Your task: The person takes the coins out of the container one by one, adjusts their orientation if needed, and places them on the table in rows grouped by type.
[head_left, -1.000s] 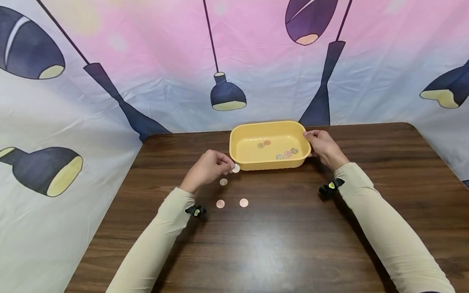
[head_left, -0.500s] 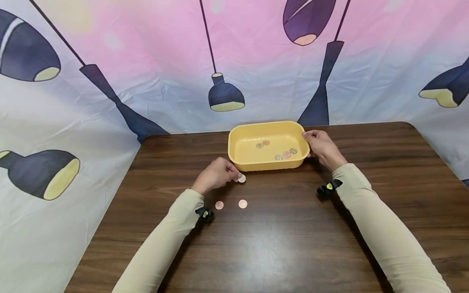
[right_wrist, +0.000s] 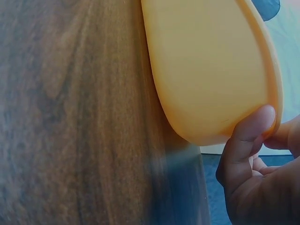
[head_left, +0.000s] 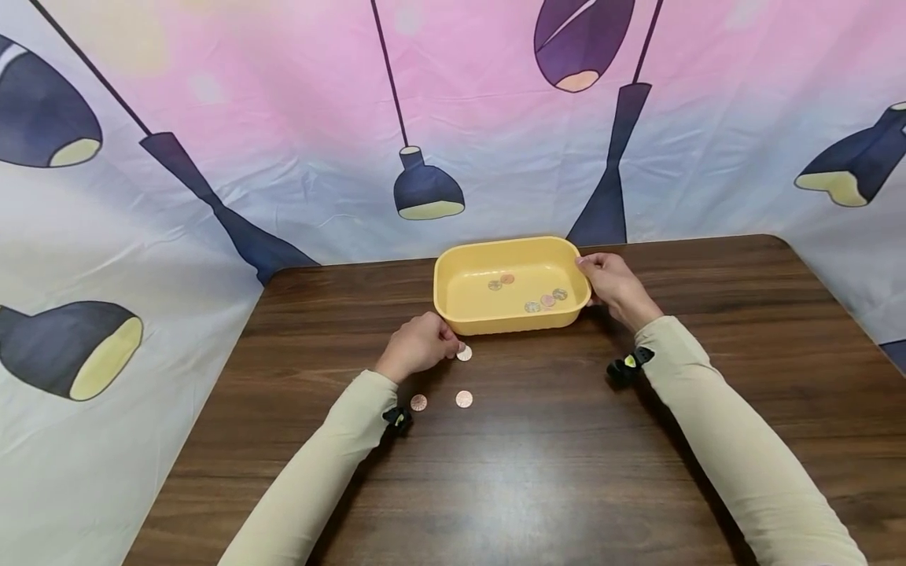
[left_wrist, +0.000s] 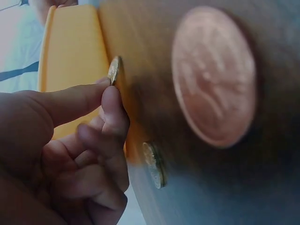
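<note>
My left hand [head_left: 421, 344] is just off the front left corner of a yellow plastic tray [head_left: 510, 325]. Its thumb and forefinger pinch a pale coin [head_left: 464, 354], which stands on edge in the left wrist view. Below those fingers in that view lies a gold-coloured coin [left_wrist: 154, 165] on the table, and a large-looking copper coin [left_wrist: 213, 77] is close to the camera. In the head view, two copper coins, a left one [head_left: 418, 402] and a right one [head_left: 463, 399], lie nearer the body. My right hand [head_left: 617, 284] grips the tray's right end, thumb on the rim.
Inside the tray are several coins: a pair at the back left and a cluster [head_left: 547, 300] towards the front right. The tray stands at the far edge of a dark wooden table [head_left: 538, 472], before a curtain [head_left: 311, 157] printed with lamps.
My left hand has moved a little towards the body and rightward, still pinching a coin. The pale coin seen on the table beside it at first is hidden in the head view. The right hand stays on the tray.
</note>
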Available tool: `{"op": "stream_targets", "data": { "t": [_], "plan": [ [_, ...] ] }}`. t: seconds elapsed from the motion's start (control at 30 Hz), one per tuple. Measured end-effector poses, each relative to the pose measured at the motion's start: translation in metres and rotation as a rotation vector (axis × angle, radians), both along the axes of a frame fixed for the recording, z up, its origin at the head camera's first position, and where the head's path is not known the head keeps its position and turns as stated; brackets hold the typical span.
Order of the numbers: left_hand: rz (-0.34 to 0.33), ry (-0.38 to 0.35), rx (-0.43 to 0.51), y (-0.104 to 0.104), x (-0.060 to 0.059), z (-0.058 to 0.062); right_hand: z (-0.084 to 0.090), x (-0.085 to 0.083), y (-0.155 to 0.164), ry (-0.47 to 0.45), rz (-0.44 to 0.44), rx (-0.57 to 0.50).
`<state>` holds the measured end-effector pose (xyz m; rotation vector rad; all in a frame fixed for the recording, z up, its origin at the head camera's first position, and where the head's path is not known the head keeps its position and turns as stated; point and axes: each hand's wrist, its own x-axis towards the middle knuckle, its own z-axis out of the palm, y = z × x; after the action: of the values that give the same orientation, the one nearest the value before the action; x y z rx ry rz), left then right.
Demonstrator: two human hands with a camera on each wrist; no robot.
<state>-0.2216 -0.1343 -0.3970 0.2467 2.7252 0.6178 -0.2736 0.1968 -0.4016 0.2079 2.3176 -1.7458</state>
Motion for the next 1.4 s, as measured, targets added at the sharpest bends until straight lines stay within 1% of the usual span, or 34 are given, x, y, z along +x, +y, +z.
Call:
{"op": "stream_targets", "data": {
  "t": [0.2, 0.43, 0.73, 1.0, 1.23, 1.4],
  "plan": [
    [0.000, 0.053, -0.067, 0.0026, 0.0008, -0.0034, 0.0011, -0.0002, -0.0017, -0.008, -0.010, 0.004],
    [0.006, 0.072, -0.094, 0.0033, -0.0004, -0.0029, 0.0009, -0.0009, -0.0008, -0.007, -0.005, 0.004],
    [-0.005, 0.060, -0.070, 0.0006, -0.0013, -0.0025, -0.0001, -0.0007, -0.0008, -0.016, -0.017, -0.056],
    [-0.003, 0.044, -0.065, 0.0006, -0.0004, -0.0030, 0.0007, 0.0003, -0.0014, -0.015, -0.015, -0.066],
    [-0.014, 0.047, -0.057, 0.0007, 0.0002, -0.0025, 0.0014, 0.0012, 0.0002, -0.045, -0.015, -0.082],
    [-0.015, 0.055, -0.045, -0.0030, 0.0004, -0.0016, 0.0004, 0.0009, 0.0021, -0.052, -0.008, -0.099]
  ]
}}
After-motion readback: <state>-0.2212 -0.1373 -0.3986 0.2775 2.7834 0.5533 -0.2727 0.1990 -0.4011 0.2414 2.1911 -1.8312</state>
